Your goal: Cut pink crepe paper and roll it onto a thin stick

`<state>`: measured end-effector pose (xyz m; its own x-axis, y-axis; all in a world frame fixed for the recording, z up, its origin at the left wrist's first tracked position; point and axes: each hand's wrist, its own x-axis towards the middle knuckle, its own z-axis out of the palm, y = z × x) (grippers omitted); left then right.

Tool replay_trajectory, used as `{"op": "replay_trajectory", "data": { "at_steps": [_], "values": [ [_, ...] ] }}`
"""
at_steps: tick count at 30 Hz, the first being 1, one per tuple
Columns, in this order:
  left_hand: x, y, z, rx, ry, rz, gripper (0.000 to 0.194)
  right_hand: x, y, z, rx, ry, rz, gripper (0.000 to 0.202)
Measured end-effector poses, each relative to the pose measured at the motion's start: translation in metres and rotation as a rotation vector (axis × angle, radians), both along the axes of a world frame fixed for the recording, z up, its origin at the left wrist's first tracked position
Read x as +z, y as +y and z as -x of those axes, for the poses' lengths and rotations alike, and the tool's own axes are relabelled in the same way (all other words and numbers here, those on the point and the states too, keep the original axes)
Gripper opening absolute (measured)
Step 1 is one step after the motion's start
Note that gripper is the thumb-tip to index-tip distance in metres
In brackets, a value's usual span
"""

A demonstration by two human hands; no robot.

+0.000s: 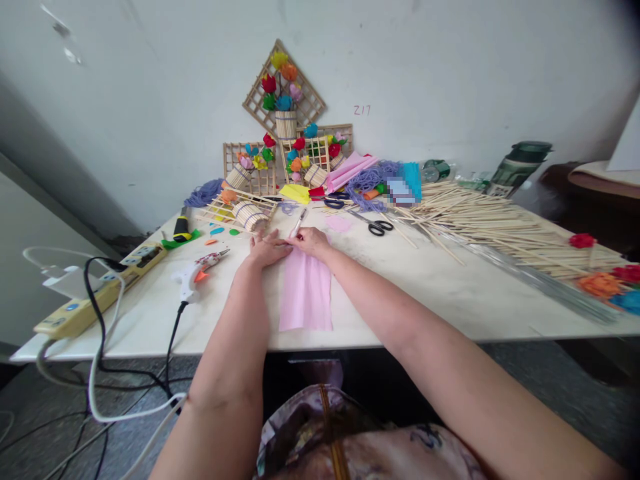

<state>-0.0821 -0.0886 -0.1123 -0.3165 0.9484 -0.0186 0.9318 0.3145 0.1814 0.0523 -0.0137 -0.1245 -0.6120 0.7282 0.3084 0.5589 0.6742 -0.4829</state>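
A sheet of pink crepe paper lies on the table in front of me, its lower end close to the front edge. My left hand rests flat with its fingers stretched out at the paper's upper left edge. At the upper right of the sheet, the fingers of my right hand are closed around a slim white pen-like tool. The tool leans away from me; its lower tip is hidden by my fingers. A smaller pink paper piece lies just beyond my right hand.
Left are a hot glue gun, a power strip with cables and a yellow-black cutter. Behind stand stick lattices with paper flowers. Scissors, purple yarn and many wooden sticks lie right.
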Motion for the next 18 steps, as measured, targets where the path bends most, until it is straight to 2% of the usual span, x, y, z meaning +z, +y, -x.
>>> {"op": "replay_trajectory", "data": {
  "at_steps": [18],
  "values": [
    [-0.0006, 0.0019, 0.0018, 0.0, -0.008, 0.025, 0.049, -0.0002, 0.0001, 0.0002, 0.015, -0.019, -0.027, 0.038]
  ]
}}
